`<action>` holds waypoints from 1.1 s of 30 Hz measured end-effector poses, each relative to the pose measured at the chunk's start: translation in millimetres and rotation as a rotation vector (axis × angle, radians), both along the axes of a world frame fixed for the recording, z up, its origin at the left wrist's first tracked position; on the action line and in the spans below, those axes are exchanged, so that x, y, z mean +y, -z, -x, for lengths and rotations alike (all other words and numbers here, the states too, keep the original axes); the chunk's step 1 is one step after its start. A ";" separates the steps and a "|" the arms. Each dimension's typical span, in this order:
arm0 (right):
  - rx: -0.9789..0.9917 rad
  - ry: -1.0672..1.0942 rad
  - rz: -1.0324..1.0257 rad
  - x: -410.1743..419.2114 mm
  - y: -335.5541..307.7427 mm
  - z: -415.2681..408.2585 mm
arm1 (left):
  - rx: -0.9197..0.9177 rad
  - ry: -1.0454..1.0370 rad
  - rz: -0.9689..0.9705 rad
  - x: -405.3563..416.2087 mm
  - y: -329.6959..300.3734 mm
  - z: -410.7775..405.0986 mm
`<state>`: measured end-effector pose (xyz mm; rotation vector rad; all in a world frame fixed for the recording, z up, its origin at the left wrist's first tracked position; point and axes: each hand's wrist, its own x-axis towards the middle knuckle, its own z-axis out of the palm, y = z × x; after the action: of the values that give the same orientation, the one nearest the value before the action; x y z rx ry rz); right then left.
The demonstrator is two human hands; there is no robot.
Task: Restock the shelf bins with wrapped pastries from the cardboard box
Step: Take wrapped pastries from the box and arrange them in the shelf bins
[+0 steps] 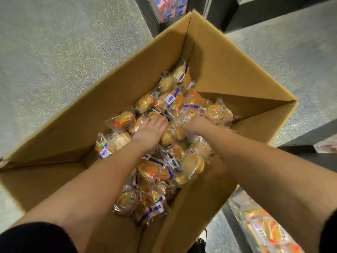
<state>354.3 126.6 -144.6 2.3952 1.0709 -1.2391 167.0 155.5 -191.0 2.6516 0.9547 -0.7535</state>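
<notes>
We look straight down into the cardboard box (228, 57), flaps standing open, filling the middle of the frame. The wrapped pastries (156, 143) lie heaped along its bottom in a loose diagonal band from upper centre to lower centre: golden round buns in clear crinkled film, each with a purple stripe, a white label and a small red dot. Both arms reach down into the pile. The left hand (151, 129) lies flat on the heap at the centre of the frame, fingers stretched forward over the packets, grip slack and holding nothing. The right hand (196, 124) sits just beside it, to the right, fingers curled down into the pile and closed on a wrapper; which packet exactly we cannot tell. The box walls rise steep on every side of the hands, and bare cardboard shows at the lower left and upper right. Outside, grey speckled floor (54, 52) spreads across the upper left. Dark shelf edges (310, 136) press close on the right, and a shelf bin (264, 232) of packets sits at the lower right.
</notes>
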 end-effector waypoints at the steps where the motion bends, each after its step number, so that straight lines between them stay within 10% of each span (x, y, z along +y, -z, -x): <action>1: 0.007 0.056 0.001 1.0 11.4 4.3 | 0.012 0.048 0.000 4.2 4.1 -1.7; 10: -0.163 0.166 -0.085 6.9 61.2 22.5 | -0.060 0.268 -0.059 12.0 18.1 -7.3; 17: -0.084 0.214 -0.190 5.2 42.6 0.4 | -0.233 -0.210 0.131 2.7 -5.9 -1.7; 24: 0.230 0.432 -0.358 -37.1 -51.6 -5.9 | -0.500 -0.905 0.706 -11.7 -84.2 22.4; 33: 0.642 0.789 -0.680 -189.7 -175.9 -38.1 | -0.733 -0.807 1.217 -86.6 -200.2 13.8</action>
<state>392.4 -63.1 31.3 3.2047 0.7509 -2.3298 153.2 68.9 9.2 1.1387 0.8075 -0.0360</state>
